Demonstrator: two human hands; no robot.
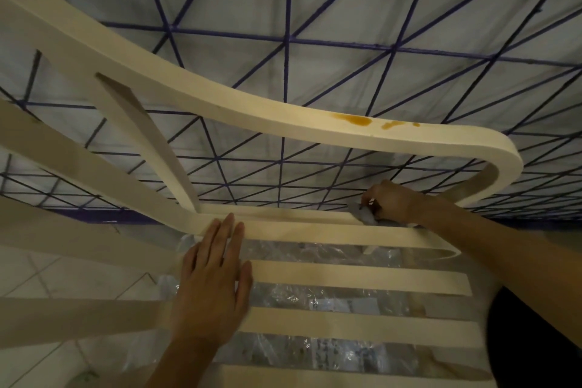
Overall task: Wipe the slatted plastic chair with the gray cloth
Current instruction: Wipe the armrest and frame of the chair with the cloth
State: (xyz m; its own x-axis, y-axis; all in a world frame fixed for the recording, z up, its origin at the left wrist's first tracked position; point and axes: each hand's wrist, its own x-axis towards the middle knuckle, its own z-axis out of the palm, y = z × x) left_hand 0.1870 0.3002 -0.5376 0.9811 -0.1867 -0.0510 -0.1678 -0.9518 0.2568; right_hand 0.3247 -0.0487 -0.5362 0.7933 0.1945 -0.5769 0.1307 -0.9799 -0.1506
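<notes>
Left hand (211, 280) nearest, flat and open, fingers spread over the left ends of the cream slatted plastic chair's (346, 276) seat slats, bracing it. Right hand (392, 203) farther off at the back right corner of the seat, fingers closed around a bunched gray cloth (365, 215), pressing it on the end of the rearmost slat under the curved armrest (252, 104). Step in hand, as I judge: wiping the seat's rear corner. Amber stain (356, 120) sits on top of the armrest, untouched; likely next move is lifting the cloth up to it and rubbing. Cloth mostly hidden by the fist, only a small wad shows. Clear crinkled plastic wrap (315, 296) under the slats, contents unreadable. Chair legs and backrest top cut off. Purple-lined tiled wall (315, 9) behind.
</notes>
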